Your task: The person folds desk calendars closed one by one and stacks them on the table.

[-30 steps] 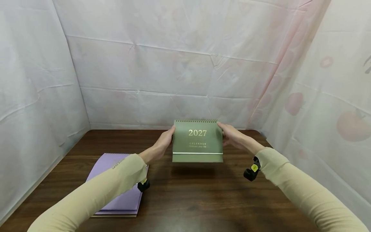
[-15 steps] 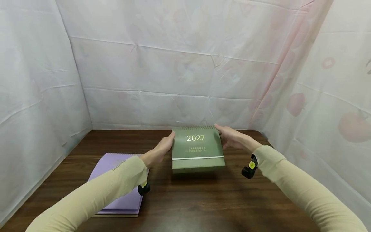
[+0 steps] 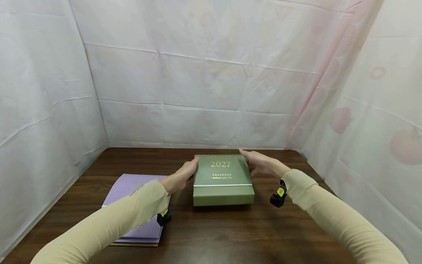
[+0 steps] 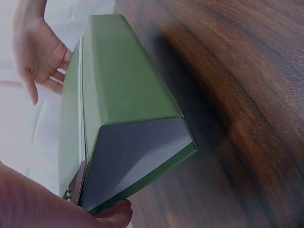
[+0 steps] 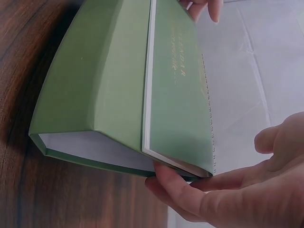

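Note:
A green 2027 desk calendar (image 3: 221, 172) with a spiral-bound top edge lies tilted back low over the dark wooden table, its thick base facing the person. My left hand (image 3: 182, 176) grips its left side near the spiral, thumb along the front and fingers round behind. In the left wrist view, a fingertip of that hand shows under the green base edge. At the calendar's right side is my right hand (image 3: 263, 164). In the right wrist view its fairly straight fingers (image 5: 228, 183) touch the end near the spiral corner, while the thumb stands apart from the cover.
Purple spiral-bound calendars or notebooks (image 3: 141, 229) lie on the left of the table (image 3: 217, 238), partly hidden under my left sleeve. White sheets (image 3: 197, 84) with faint fruit prints hang behind and at both sides.
Both hands have brought the calendar down toward the table and a little nearer. Its spiral edge has tipped back, so the cover now faces more upward. The purple items have stayed put.

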